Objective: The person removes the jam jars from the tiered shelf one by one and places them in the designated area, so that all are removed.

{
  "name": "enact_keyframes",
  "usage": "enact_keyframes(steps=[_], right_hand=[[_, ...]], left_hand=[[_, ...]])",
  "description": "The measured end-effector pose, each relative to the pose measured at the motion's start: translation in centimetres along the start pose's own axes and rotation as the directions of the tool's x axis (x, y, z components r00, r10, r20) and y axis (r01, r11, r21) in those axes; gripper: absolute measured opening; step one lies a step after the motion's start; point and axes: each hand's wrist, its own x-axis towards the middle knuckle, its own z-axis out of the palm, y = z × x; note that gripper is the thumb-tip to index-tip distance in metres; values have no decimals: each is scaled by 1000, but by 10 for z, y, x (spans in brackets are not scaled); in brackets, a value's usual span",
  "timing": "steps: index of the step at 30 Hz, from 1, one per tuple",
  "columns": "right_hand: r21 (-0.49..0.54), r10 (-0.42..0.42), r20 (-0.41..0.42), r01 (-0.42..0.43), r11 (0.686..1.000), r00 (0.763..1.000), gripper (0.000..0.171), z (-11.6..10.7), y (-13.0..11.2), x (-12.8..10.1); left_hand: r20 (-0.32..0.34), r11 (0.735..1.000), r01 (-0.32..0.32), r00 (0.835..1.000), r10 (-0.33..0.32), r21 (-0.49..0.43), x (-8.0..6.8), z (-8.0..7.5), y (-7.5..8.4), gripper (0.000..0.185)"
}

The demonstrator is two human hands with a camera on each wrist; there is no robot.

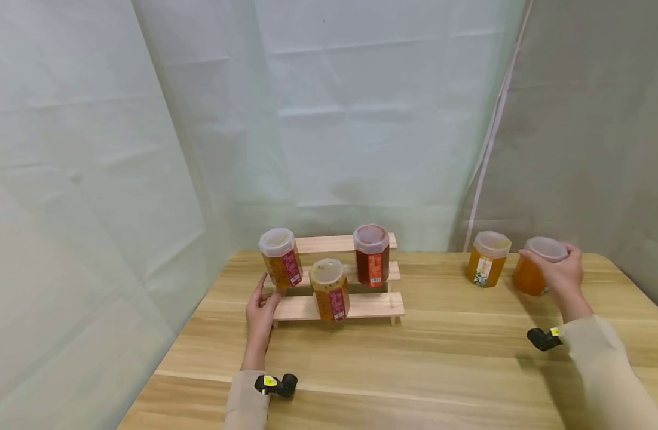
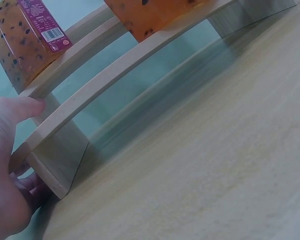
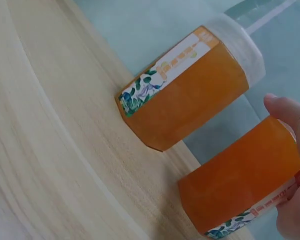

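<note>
A small three-tier wooden rack [image 1: 361,306] stands on the table. My left hand [image 1: 261,313] grips its left end, thumb by the middle tier and fingers curled behind the side panel [image 2: 65,155]. Just above that hand is a passion-fruit jar [image 1: 282,263] with a purple label. Another purple-labelled jar [image 1: 330,292] stands on the front tier, and a dark red jar [image 1: 372,260] is at the rack's right. Over on the right, my right hand [image 1: 566,276] holds an orange jar [image 3: 240,175] around its upper part, partly covering the lid and label.
A second orange jar [image 1: 487,263] with a white floral label stands left of the held one, close beside it. The wooden table [image 1: 415,376] runs up to pale cloth curtains [image 1: 361,119] behind and at both sides.
</note>
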Motion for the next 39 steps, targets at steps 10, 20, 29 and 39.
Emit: enact_keyframes(steps=[10,20,29,39], right_hand=[[-44,-50,21,51,998,999,101,4,2,5],[-141,-111,119,127,982,987,102,-7,0,5],[-69,-92,207,108,992,974,94,-22,-12,10],[-6,-212,220,218,976,952,90,-26,-50,-3]], left_hand=[[4,1000,10,1000,-10,1,1,-1,-2,59],[2,1000,6,1000,-6,17,0,0,-2,58],[10,1000,19,1000,-19,15,1,1,-1,59],[4,1000,18,1000,-18,7,1,0,-1,59]])
